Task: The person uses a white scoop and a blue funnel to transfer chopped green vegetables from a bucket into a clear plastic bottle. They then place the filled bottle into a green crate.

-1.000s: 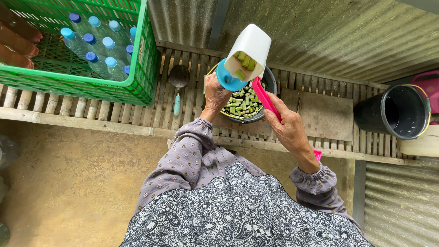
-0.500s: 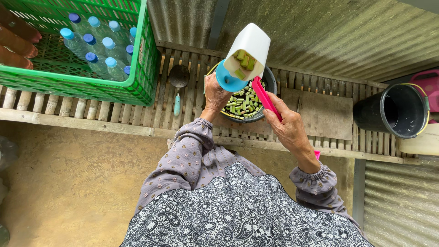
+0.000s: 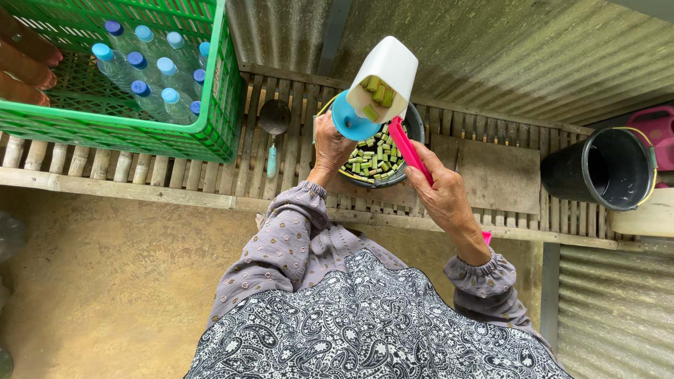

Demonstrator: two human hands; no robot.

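While tilted, cup (image 3: 385, 77) between hands (image 3: 331, 144).

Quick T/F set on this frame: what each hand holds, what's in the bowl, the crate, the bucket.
1. The left hand holds a tilted white container with a blue rim. True.
2. The right hand holds a metal ladle. False: it holds a pink tool; the ladle lies untouched on the slats.
3. The dark bowl holds green cut pieces. True.
4. The green crate holds blue-capped bottles. True.
5. The black bucket sits left of the crate. False: it stands at far right.
6. The white container is empty. False: green pieces show inside it.
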